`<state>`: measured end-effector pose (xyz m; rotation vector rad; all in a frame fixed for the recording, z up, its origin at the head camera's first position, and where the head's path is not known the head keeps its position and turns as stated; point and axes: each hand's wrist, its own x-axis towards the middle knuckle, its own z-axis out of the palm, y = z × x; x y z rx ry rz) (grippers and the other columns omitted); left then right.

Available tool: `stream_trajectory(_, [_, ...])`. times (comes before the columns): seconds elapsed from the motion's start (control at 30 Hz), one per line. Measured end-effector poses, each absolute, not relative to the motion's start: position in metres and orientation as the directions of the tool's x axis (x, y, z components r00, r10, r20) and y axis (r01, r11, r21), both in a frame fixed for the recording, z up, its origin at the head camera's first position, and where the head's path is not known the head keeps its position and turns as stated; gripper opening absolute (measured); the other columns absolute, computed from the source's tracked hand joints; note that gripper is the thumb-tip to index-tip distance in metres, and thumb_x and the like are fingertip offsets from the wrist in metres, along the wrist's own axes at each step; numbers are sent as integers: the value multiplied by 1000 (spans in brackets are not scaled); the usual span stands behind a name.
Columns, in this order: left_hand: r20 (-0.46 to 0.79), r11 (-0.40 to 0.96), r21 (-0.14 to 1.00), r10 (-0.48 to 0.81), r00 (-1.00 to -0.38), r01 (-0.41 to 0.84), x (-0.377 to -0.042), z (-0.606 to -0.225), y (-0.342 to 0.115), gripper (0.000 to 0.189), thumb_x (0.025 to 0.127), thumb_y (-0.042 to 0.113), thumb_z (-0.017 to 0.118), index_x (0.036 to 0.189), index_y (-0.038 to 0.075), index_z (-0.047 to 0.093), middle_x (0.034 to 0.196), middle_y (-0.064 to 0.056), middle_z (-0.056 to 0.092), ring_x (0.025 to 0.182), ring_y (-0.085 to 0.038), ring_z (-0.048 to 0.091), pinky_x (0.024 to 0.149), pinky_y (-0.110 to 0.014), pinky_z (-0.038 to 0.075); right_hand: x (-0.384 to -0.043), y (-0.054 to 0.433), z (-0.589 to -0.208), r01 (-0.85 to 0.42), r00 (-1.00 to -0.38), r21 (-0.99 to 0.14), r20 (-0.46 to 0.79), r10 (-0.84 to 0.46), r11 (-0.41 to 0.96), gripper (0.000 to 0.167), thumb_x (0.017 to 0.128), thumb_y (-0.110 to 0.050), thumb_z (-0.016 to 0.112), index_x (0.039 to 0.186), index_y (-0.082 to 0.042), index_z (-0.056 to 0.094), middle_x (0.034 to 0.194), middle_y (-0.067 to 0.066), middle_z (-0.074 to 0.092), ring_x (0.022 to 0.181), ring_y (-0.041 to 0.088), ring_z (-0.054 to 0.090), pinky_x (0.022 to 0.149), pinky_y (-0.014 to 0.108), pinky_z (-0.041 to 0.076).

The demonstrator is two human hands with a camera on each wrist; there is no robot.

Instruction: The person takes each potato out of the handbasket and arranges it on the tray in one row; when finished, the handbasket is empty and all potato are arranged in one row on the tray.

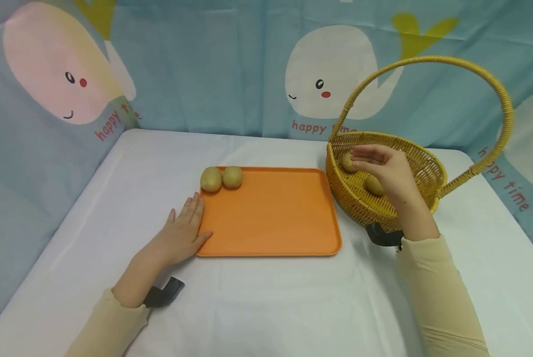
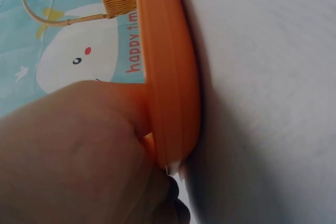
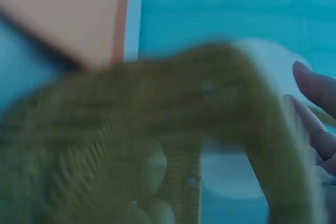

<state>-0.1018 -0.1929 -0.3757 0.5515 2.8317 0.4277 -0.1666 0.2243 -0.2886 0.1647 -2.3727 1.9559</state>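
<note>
In the head view my left hand [image 1: 181, 233] rests at the left edge of the orange tray [image 1: 271, 213], fingers straight along the side and thumb over the rim. The left wrist view shows that thumb across the tray's edge [image 2: 170, 77]. Two potatoes sit side by side at the tray's back left corner: one potato [image 1: 211, 179] beside another potato [image 1: 233, 177]. My right hand [image 1: 384, 166] is above the wicker basket [image 1: 351, 198], its fingers extended and holding nothing. Below it inside the basket lie a potato [image 1: 348, 162] and another potato [image 1: 373, 185], both partly covered by the hand.
The basket's tall arched handle [image 1: 445, 59] rises behind and to the right of my right hand. A white cloth [image 1: 266, 302] covers the table. Behind it hangs a blue curtain [image 1: 195, 64] printed with whales.
</note>
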Motion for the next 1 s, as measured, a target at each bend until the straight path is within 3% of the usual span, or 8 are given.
stream_trajectory(0.27, [-162,889,322,391,-906,326,-102,-378,-194,78,97,33,49,147,-10,6,154,-27,-1,141,-42,2,105,-66,5,-159,269,-294,-67,-997,-964,72,10,259,33,84,-7,71,116,-6,66,99,-9,70,96,7,64,80,15,48])
stream_trajectory(0.47, [-151,887,315,399,-905,338,-102,-377,-194,78,97,33,48,146,-11,6,153,-28,0,140,-43,3,105,-67,6,-160,290,-299,-28,-998,-928,43,34,371,31,86,-12,70,116,-7,65,96,-15,68,90,0,63,80,12,46])
stream_trajectory(0.63, [-148,885,313,404,-903,345,-103,-378,-194,78,98,33,48,146,-11,7,153,-28,0,140,-43,3,105,-67,6,-163,302,-304,19,-999,-863,7,50,504,45,87,-24,69,124,-1,59,97,-22,65,93,-7,58,81,10,42])
stream_trajectory(0.9, [-154,885,313,406,-901,345,-103,-377,-193,77,98,33,48,146,-11,6,153,-28,-1,140,-43,3,105,-67,6,-168,312,-314,32,-999,-863,-6,53,504,45,88,-19,68,124,6,57,93,-23,64,87,-8,58,77,10,43])
stream_trajectory(1.0, [-157,886,315,402,-902,340,-103,-376,-193,78,98,33,48,146,-11,6,153,-28,-1,140,-43,2,105,-67,5,-171,312,-315,56,-997,-833,-23,67,550,50,89,-20,68,127,8,54,97,-22,64,87,-8,57,87,18,43])
